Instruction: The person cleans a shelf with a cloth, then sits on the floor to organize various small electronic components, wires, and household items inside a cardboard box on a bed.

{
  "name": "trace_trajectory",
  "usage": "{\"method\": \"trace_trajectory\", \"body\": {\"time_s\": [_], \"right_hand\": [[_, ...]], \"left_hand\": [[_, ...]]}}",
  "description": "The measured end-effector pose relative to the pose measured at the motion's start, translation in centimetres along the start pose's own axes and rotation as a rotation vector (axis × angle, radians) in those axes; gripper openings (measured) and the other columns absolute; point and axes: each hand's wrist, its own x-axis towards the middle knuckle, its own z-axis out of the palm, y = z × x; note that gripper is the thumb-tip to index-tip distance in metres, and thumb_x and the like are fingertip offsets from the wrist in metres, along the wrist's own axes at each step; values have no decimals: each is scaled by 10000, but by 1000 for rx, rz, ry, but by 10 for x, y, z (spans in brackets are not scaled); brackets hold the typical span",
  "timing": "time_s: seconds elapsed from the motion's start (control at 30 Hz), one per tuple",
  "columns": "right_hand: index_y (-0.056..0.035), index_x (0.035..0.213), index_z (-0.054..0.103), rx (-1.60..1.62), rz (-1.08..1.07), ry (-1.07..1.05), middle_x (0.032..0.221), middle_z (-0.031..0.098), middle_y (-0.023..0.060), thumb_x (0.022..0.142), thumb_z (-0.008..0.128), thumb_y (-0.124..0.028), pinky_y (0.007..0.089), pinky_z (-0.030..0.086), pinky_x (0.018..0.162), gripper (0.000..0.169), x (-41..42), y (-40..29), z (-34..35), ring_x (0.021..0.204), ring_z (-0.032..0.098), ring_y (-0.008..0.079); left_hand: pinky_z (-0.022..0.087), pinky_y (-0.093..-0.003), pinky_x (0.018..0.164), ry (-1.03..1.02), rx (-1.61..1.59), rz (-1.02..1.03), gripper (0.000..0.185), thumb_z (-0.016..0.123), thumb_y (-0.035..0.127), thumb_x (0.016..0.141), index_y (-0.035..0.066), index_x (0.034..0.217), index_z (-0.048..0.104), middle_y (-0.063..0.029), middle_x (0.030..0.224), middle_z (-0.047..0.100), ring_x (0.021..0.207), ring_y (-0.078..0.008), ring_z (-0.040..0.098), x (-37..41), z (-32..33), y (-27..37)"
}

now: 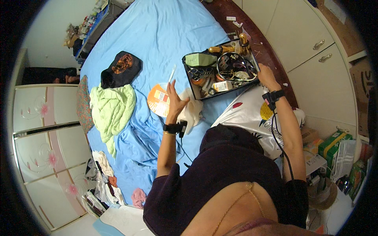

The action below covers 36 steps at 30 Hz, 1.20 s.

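Observation:
My right hand [267, 77] grips the right side of a black open-topped storage box [221, 96]. Inside lie a pale green box [200, 59], gold cylindrical containers [222, 49], a round holder with hair accessories [236, 67] and a small white carton [222, 86]. My left hand [176, 103], thumb and fingers apart, is left of the box and overlaps an orange round hand fan [156, 100]. A slim white stick [172, 73], apparently the fan's handle, extends past my fingertips. Beside that hand lies a crumpled whitish plastic bag [190, 110].
The light blue bedsheet [165, 32] bears a black cloth item [125, 69], a light green quilted cloth [113, 104] and a white printed pillow [251, 115]. White cabinets [304, 38] stand at right, beyond a strip of dark red floor [265, 50] with scraps. Cables hang from both wristbands.

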Motion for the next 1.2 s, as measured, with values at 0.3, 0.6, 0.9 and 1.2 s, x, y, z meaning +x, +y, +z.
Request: {"method": "trace_trajectory", "body": {"time_s": [0.3, 0.6, 0.9, 1.2], "right_hand": [[47, 928, 536, 174, -117, -39, 731, 583, 282, 792, 536, -27, 500, 437, 710, 155, -5, -14, 13, 747, 574, 467], [45, 1188, 503, 220, -250, -498, 1024, 607, 286, 821, 633, -193, 420, 493, 792, 456, 15, 10, -40, 920, 616, 395], [-30, 1210, 550, 456, 75, -325, 1039, 654, 151, 878, 617, -147, 309, 505, 790, 359, 34, 133, -152, 913, 641, 204], [8, 1221, 540, 629, 83, -238, 1079, 639, 107, 922, 573, -152, 262, 468, 865, 340, 12, 136, -152, 979, 595, 145]], "left_hand": [[286, -462, 1066, -65, 150, 127, 839, 777, 253, 673, 79, 1371, 347, -240, 1365, 349, 1305, -411, 283, 112, 0, 50], [472, -363, 858, -336, 56, -12, 621, 850, 126, 569, 77, 1129, 585, -103, 1129, 580, 1009, -277, 572, 144, -29, 77], [431, -343, 892, -392, -68, -340, 485, 838, 158, 641, 45, 1041, 589, -40, 1005, 630, 1005, -141, 555, 151, -68, 151], [434, -262, 791, 276, -753, -267, 344, 713, 96, 801, 19, 1084, 532, -38, 1001, 598, 928, -121, 549, 98, -36, 150]]}}
